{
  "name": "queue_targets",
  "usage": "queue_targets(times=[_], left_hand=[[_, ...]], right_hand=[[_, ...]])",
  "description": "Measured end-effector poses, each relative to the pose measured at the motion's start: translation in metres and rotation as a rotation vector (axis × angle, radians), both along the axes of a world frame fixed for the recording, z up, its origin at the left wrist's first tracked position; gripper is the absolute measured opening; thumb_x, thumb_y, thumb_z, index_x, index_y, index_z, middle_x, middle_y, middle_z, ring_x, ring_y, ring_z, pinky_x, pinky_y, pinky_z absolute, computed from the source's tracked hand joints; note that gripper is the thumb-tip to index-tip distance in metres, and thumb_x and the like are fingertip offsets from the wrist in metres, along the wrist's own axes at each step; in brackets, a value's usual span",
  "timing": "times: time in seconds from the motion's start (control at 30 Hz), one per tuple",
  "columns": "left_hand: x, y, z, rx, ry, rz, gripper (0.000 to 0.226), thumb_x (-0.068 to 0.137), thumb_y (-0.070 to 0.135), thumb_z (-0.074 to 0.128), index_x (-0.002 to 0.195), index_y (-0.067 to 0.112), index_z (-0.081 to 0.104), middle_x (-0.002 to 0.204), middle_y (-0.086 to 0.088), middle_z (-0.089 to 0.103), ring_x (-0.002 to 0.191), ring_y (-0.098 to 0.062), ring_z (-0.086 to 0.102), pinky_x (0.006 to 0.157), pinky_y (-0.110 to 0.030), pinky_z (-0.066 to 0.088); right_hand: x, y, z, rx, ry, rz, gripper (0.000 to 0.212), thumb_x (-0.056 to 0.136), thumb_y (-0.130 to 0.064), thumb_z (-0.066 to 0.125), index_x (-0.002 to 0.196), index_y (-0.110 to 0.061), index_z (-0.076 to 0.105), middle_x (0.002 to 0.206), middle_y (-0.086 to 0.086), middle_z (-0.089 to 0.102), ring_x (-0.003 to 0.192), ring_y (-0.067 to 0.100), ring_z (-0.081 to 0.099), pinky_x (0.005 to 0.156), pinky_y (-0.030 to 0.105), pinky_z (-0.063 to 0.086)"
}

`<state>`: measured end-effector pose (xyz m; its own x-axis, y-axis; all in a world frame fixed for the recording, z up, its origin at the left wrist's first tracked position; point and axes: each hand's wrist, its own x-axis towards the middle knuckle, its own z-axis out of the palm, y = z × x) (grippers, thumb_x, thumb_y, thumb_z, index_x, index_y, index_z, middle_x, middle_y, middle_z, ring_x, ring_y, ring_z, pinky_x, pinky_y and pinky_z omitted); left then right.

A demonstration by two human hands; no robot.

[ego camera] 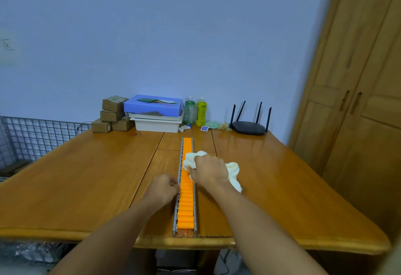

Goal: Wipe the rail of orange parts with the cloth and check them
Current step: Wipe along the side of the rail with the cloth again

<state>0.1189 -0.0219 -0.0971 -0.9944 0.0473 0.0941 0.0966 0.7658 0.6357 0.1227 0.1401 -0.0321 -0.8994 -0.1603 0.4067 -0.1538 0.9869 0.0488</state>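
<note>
A long metal rail [186, 205] filled with several orange parts lies lengthwise down the middle of the wooden table [86, 177], running from the near edge toward the back. My right hand [209, 171] grips a bunched white cloth [233, 171] and presses it onto the rail about midway along. The cloth spills out past my fingers and to the right of my wrist. My left hand [163, 189] rests against the rail's left side, fingers curled at its metal edge, just nearer than the cloth.
At the back stand small cardboard boxes [112, 114], a blue box on white trays [155, 112], two bottles [195, 112] and a black router [249, 126]. A wire basket [32, 138] sits at the left, wooden cabinet doors [358, 112] at the right.
</note>
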Motion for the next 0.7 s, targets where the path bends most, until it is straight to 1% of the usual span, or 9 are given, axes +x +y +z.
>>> queue_targets(times=[0.1, 0.2, 0.27, 0.33, 0.4, 0.47, 0.57, 0.63, 0.7], left_hand=[[0.008, -0.002, 0.002, -0.003, 0.006, -0.010, 0.021, 0.096, 0.023, 0.065, 0.115, 0.017, 0.071, 0.098, 0.000, 0.070, 0.083, -0.010, 0.062, 0.067, -0.025, 0.046], [0.018, -0.003, 0.004, -0.004, 0.007, -0.050, 0.006, 0.095, 0.019, 0.064, 0.095, 0.023, 0.068, 0.078, 0.001, 0.067, 0.069, -0.013, 0.060, 0.059, -0.026, 0.042], [0.023, -0.005, 0.002, 0.000, 0.010, -0.075, 0.015, 0.093, 0.018, 0.063, 0.080, 0.025, 0.066, 0.073, 0.000, 0.066, 0.068, -0.017, 0.061, 0.060, -0.030, 0.043], [0.030, -0.007, 0.001, 0.015, 0.002, -0.088, 0.022, 0.094, 0.016, 0.063, 0.074, 0.023, 0.067, 0.068, 0.001, 0.063, 0.063, -0.013, 0.055, 0.059, -0.028, 0.041], [0.035, -0.009, -0.001, 0.043, -0.011, -0.069, 0.020, 0.097, 0.022, 0.063, 0.081, 0.018, 0.075, 0.063, 0.005, 0.060, 0.056, -0.008, 0.049, 0.055, -0.023, 0.037], [0.040, -0.011, -0.001, 0.062, -0.018, -0.036, 0.020, 0.098, 0.030, 0.065, 0.088, 0.018, 0.078, 0.063, 0.004, 0.061, 0.055, -0.008, 0.049, 0.054, -0.024, 0.038], [0.046, -0.012, 0.001, 0.060, -0.033, -0.007, 0.023, 0.097, 0.034, 0.066, 0.082, 0.020, 0.076, 0.074, -0.004, 0.069, 0.065, -0.010, 0.056, 0.060, -0.028, 0.043], [0.050, -0.011, 0.003, 0.046, -0.037, -0.002, 0.023, 0.098, 0.034, 0.065, 0.080, 0.022, 0.073, 0.074, 0.000, 0.066, 0.066, -0.009, 0.056, 0.058, -0.025, 0.042], [0.053, -0.009, 0.003, 0.040, -0.037, 0.001, 0.020, 0.098, 0.032, 0.065, 0.082, 0.022, 0.071, 0.076, 0.001, 0.067, 0.069, -0.009, 0.058, 0.060, -0.026, 0.046]], right_hand=[[0.007, -0.016, -0.001, 0.012, 0.010, 0.046, 0.032, 0.099, -0.043, 0.052, 0.110, -0.016, 0.066, 0.106, 0.008, 0.067, 0.095, 0.030, 0.065, 0.067, 0.034, 0.038], [0.016, -0.030, -0.009, 0.024, -0.017, 0.069, 0.036, 0.099, -0.044, 0.050, 0.114, -0.015, 0.065, 0.108, 0.009, 0.066, 0.098, 0.031, 0.064, 0.070, 0.035, 0.038], [0.022, -0.036, -0.019, 0.046, -0.047, 0.067, 0.032, 0.098, -0.040, 0.051, 0.109, -0.015, 0.067, 0.106, 0.008, 0.066, 0.094, 0.030, 0.065, 0.067, 0.034, 0.038], [0.027, -0.038, -0.028, 0.085, -0.071, 0.064, 0.027, 0.096, -0.037, 0.052, 0.106, -0.016, 0.067, 0.103, 0.008, 0.067, 0.090, 0.028, 0.065, 0.065, 0.034, 0.037], [0.030, -0.037, -0.032, 0.104, -0.080, 0.058, 0.027, 0.096, -0.038, 0.053, 0.105, -0.017, 0.068, 0.101, 0.006, 0.068, 0.089, 0.027, 0.065, 0.064, 0.034, 0.036], [0.033, -0.034, -0.032, 0.102, -0.078, 0.052, 0.027, 0.096, -0.039, 0.055, 0.105, -0.017, 0.068, 0.100, 0.005, 0.068, 0.089, 0.026, 0.065, 0.065, 0.033, 0.037], [0.039, -0.024, -0.033, 0.092, -0.081, 0.028, 0.025, 0.097, -0.036, 0.055, 0.105, -0.018, 0.068, 0.100, 0.005, 0.068, 0.090, 0.026, 0.066, 0.065, 0.032, 0.038], [0.044, -0.015, -0.035, 0.091, -0.076, 0.005, 0.025, 0.097, -0.037, 0.054, 0.105, -0.018, 0.069, 0.099, 0.005, 0.068, 0.089, 0.025, 0.066, 0.065, 0.032, 0.039], [0.049, -0.006, -0.037, 0.102, -0.074, -0.005, 0.026, 0.097, -0.038, 0.054, 0.105, -0.018, 0.069, 0.097, 0.005, 0.068, 0.086, 0.024, 0.065, 0.064, 0.033, 0.041]])
